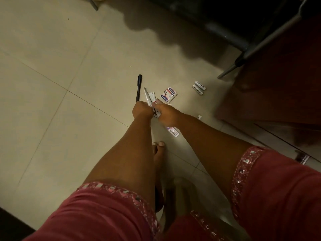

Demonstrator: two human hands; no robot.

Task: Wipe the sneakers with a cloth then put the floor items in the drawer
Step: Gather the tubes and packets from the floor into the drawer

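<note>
Both hands meet low over the tiled floor [52, 70]. The left hand [142, 110] has its grip curled round a black pen [139, 87] and a thin silvery stick [147, 96], both pointing away from the person. The right hand [164, 113] touches the left, its fingers pinching a small white packet [152, 97] held between the two hands.

Just beyond the right hand a white and blue box [168, 94] lies flat on the floor. Further right, well apart from the hands, two batteries [199, 87] lie side by side. Under the right forearm a white tube [172, 132] rests on the tile, and a small white cap [199, 117] lies just right of that forearm.

Left of the hands the floor runs wide. To the right stands dark wooden furniture [278, 80], with a grey metal frame [246, 49] above it, hemming in that side. A bare foot [159, 153] stands below the hands.
</note>
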